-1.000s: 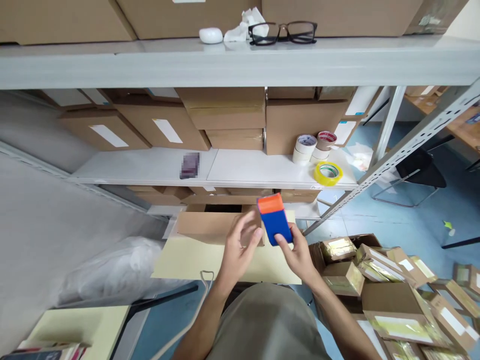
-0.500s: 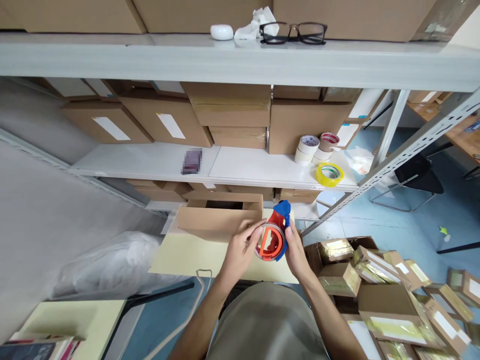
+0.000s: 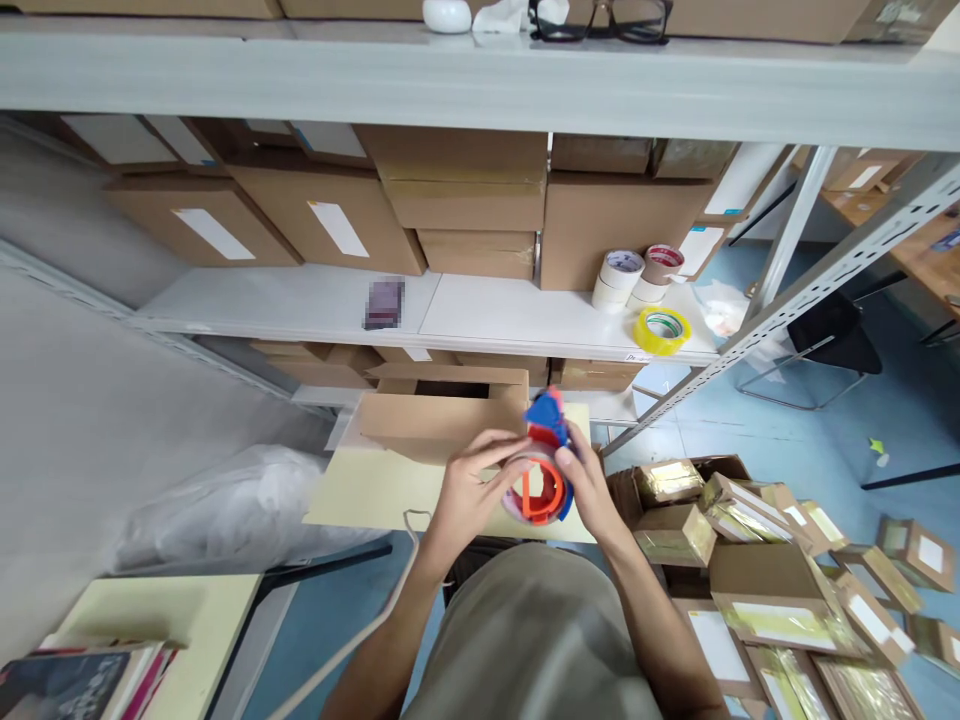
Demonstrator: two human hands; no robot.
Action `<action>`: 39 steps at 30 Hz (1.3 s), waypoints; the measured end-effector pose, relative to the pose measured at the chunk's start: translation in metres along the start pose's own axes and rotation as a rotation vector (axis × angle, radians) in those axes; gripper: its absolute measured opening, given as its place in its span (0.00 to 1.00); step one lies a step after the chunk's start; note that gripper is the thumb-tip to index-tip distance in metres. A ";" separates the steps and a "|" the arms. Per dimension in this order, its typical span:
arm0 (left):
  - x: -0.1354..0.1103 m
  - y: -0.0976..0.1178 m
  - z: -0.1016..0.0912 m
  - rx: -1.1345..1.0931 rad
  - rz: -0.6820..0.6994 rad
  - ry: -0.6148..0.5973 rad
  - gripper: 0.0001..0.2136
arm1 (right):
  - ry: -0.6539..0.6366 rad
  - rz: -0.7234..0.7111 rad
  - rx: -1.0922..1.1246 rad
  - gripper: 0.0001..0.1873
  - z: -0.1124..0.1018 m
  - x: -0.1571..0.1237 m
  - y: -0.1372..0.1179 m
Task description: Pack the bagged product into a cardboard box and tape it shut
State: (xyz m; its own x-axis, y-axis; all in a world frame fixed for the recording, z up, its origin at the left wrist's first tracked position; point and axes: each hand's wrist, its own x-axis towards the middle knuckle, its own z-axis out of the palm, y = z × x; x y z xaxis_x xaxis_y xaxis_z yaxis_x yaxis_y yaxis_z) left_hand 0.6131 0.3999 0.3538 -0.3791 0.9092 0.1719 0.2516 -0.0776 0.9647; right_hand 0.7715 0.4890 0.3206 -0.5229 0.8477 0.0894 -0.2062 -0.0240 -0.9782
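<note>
Between my two hands is a tape dispenser [image 3: 546,418], blue and red with an orange hub and a roll of clear tape. My right hand [image 3: 592,482] grips its blue side from the right. On the other side, the fingers of my left hand [image 3: 474,488] press against the tape roll near its upper left edge. Whether a tape end is between those fingers, I cannot tell. Just beyond my left hand, an open cardboard box [image 3: 427,425] rests on the pale yellow table [image 3: 352,490].
A shelf [image 3: 487,318] ahead carries cardboard boxes, white tape rolls [image 3: 616,280] and a yellow tape roll [image 3: 661,330]. Glasses [image 3: 600,22] lie on the upper shelf. Taped boxes [image 3: 772,590] are heaped at right. A plastic-wrapped bundle [image 3: 217,510] and books [image 3: 67,685] are at left.
The dispenser has turned slightly in my hands, its blue head tipping left. My left fingers have shifted across the tape roll. The view has tilted down a little.
</note>
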 end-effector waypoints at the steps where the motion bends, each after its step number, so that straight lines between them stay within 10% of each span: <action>1: 0.001 0.001 -0.002 0.020 0.023 -0.040 0.14 | -0.038 0.007 -0.012 0.28 0.001 0.000 -0.001; 8: -0.015 -0.012 0.009 -0.063 -0.066 0.182 0.18 | 0.287 -0.026 -0.009 0.33 0.016 -0.006 0.012; 17: 0.002 0.005 -0.009 0.100 0.090 -0.177 0.14 | 0.046 0.030 -0.023 0.26 0.011 -0.002 -0.002; 26: -0.015 0.008 -0.002 -0.183 -0.201 -0.255 0.41 | 0.450 -0.046 0.065 0.27 0.013 -0.004 0.023; 39: -0.034 0.009 0.002 -0.104 -0.219 -0.255 0.33 | 0.306 0.028 -0.052 0.27 0.002 -0.014 0.013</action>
State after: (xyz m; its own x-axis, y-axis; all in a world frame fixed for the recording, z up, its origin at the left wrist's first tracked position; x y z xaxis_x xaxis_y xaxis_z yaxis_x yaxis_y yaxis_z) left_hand 0.6301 0.3694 0.3557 -0.1761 0.9807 -0.0845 0.0919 0.1018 0.9905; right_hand 0.7748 0.4758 0.3065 -0.2532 0.9674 0.0100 -0.1489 -0.0287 -0.9884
